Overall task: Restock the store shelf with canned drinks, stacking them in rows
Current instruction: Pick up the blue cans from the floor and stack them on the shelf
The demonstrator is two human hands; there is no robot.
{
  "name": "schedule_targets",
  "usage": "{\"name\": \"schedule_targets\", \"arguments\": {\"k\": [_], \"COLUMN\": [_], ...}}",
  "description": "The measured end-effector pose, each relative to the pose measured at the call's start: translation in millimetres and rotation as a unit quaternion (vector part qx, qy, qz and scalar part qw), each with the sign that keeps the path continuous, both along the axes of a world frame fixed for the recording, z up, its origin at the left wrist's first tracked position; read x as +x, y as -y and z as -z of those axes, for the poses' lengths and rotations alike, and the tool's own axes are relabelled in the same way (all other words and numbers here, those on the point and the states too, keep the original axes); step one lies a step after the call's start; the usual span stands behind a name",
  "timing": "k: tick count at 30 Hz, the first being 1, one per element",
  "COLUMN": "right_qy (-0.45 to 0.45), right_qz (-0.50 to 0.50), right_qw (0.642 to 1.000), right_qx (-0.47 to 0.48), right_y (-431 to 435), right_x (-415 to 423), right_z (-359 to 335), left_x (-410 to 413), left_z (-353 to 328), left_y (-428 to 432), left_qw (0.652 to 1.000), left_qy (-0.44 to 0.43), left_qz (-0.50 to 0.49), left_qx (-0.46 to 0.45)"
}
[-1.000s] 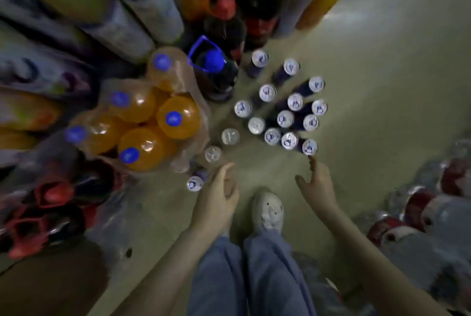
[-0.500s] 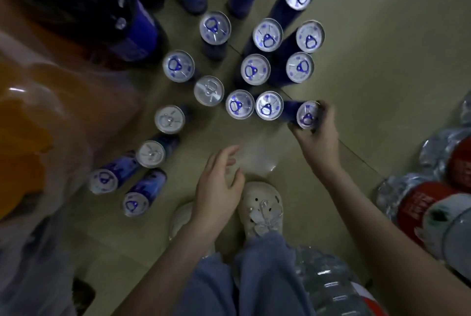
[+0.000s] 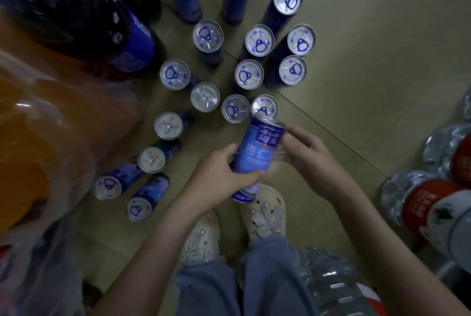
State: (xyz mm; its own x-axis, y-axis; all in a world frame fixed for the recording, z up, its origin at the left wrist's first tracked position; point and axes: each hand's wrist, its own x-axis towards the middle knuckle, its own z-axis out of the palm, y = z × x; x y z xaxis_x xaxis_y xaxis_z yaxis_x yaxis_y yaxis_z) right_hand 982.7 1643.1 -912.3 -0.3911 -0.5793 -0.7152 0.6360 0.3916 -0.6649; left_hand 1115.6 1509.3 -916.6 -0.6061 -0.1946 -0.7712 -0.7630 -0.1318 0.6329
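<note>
Tiled floor (image 3: pixel 356 35) is being crowded by upright cans (image 3: pixel 249 74). One blue can (image 3: pixel 257 155) is being gripped by left hand (image 3: pixel 219 180) and right hand (image 3: pixel 313 155), long axis tilted, top pointing away.

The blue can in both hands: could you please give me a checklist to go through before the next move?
1. Left hand grips the blue can low down: ok.
2. Right hand holds its upper part: ok.
3. Blue can clear of the nearest standing can: cannot tell, they overlap in this view.
4. Other cans upright on the floor: ok.
5. Shelf in view for placing: not ok, none visible.
</note>
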Motion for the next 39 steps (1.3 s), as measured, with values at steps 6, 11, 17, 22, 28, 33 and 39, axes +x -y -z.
{"name": "schedule_targets", "arguments": {"k": [6, 11, 17, 22, 28, 33, 39], "right_qy": [-0.11, -0.147, -0.257, -0.333, -0.369, -0.383, -0.568], "right_qz": [0.062, -0.106, -0.203, -0.125, -0.07, -0.088, -0.118], "right_qw": [0.986, 0.979, 0.936, 0.914, 0.894, 0.889, 0.782], "right_qx": [0.109, 0.092, 0.128, 0.196, 0.243, 0.234, 0.229], "right_y": [9, 19, 11, -7, -16, -11, 1], "right_x": [10, 33, 56, 44, 26, 29, 50], "right_z": [28, 16, 9, 23, 63, 68, 39], "left_x": [39, 57, 54, 63, 92, 108, 89], "left_z": [20, 32, 23, 22, 23, 18, 7], "left_y": [9, -5, -33, -28, -12, -8, 16], "left_qw": [0.989, 0.994, 0.99, 0.941, 0.88, 0.883, 0.876], "left_qy": [0.033, 0.021, -0.043, -0.027, 0.018, 0.039, 0.027], "left_qz": [-0.145, -0.093, -0.046, -0.009, -0.029, -0.024, -0.03], "left_qx": [0.023, -0.051, -0.123, -0.336, -0.474, -0.468, -0.48]}}
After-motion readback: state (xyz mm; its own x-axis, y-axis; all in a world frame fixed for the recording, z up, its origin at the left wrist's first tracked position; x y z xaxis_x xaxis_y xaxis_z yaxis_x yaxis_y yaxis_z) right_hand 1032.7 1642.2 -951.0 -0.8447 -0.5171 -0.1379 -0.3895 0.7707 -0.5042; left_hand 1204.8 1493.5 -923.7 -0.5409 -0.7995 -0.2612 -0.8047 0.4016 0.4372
